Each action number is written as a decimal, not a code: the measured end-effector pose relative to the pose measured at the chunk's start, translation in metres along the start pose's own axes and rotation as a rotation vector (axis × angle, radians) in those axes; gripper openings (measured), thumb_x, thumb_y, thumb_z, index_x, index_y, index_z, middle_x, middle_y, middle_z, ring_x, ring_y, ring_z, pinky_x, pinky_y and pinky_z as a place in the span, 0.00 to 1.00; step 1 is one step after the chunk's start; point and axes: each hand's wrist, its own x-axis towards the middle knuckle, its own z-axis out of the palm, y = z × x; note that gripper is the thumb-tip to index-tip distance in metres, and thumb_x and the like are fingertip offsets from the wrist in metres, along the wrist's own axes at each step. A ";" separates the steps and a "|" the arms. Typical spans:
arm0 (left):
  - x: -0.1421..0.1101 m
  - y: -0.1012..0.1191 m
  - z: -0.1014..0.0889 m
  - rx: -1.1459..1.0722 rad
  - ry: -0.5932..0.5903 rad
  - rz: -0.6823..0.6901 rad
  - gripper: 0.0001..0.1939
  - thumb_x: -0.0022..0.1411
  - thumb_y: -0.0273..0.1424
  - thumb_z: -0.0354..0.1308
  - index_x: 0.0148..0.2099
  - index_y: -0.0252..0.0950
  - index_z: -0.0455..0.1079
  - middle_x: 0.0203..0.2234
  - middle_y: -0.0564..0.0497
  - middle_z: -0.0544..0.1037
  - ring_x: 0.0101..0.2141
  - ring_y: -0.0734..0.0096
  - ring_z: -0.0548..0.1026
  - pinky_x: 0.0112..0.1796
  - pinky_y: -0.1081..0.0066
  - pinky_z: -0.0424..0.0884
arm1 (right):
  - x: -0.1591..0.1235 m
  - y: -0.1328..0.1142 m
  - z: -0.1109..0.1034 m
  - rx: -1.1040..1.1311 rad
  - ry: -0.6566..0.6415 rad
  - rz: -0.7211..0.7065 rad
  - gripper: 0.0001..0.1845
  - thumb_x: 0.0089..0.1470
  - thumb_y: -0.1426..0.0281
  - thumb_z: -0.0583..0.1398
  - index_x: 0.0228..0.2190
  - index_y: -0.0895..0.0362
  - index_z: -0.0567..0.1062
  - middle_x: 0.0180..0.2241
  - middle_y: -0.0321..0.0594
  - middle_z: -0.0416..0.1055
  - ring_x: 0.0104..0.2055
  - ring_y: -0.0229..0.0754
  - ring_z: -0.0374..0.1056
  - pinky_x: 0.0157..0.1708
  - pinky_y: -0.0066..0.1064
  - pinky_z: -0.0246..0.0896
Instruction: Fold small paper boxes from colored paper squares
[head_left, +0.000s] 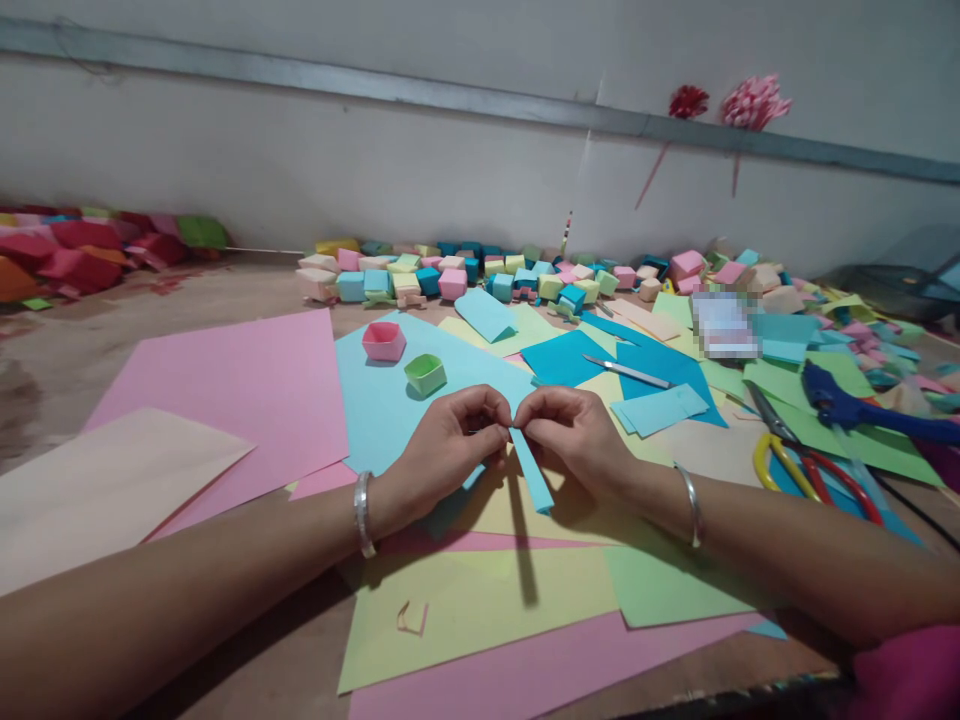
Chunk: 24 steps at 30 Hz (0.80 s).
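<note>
My left hand (469,435) and my right hand (570,430) meet at the middle of the table, thumbs and fingertips pinched together. Between them they grip the upper end of a light blue paper strip (532,475), which slants down toward me and looks folded. Its far end is hidden by my fingers. Beyond my left hand sit a small pink paper box (383,342) and a small green paper box (425,374), both with open tops, on a light blue sheet (367,420). A craft knife (630,372) lies past my right hand.
Scissors (814,470) and a blue-handled tool (855,405) lie at the right. Many small folded paper boxes (450,280) line the wall. Pink (247,390) and yellow sheets (487,610) spread over the table. Two paper flowers (754,103) hang at a rail.
</note>
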 end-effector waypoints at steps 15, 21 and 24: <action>-0.002 0.003 0.000 0.262 0.050 0.078 0.03 0.55 0.29 0.57 0.31 0.34 0.70 0.25 0.53 0.73 0.26 0.73 0.71 0.27 0.73 0.69 | 0.000 0.004 -0.001 -0.212 0.027 -0.104 0.05 0.44 0.76 0.61 0.28 0.57 0.72 0.25 0.33 0.70 0.27 0.34 0.66 0.28 0.27 0.62; -0.002 0.003 0.000 0.134 0.064 0.000 0.06 0.53 0.30 0.62 0.31 0.34 0.68 0.23 0.55 0.72 0.25 0.74 0.71 0.27 0.74 0.69 | -0.002 0.003 -0.001 -0.247 0.027 -0.125 0.05 0.47 0.74 0.60 0.30 0.57 0.73 0.25 0.33 0.71 0.27 0.34 0.66 0.27 0.26 0.62; -0.001 0.002 0.000 0.007 0.060 -0.060 0.09 0.52 0.31 0.65 0.31 0.34 0.68 0.22 0.56 0.71 0.24 0.76 0.70 0.26 0.75 0.68 | -0.003 0.004 -0.001 -0.256 0.037 -0.119 0.05 0.48 0.73 0.61 0.31 0.57 0.74 0.26 0.34 0.72 0.27 0.35 0.67 0.28 0.27 0.63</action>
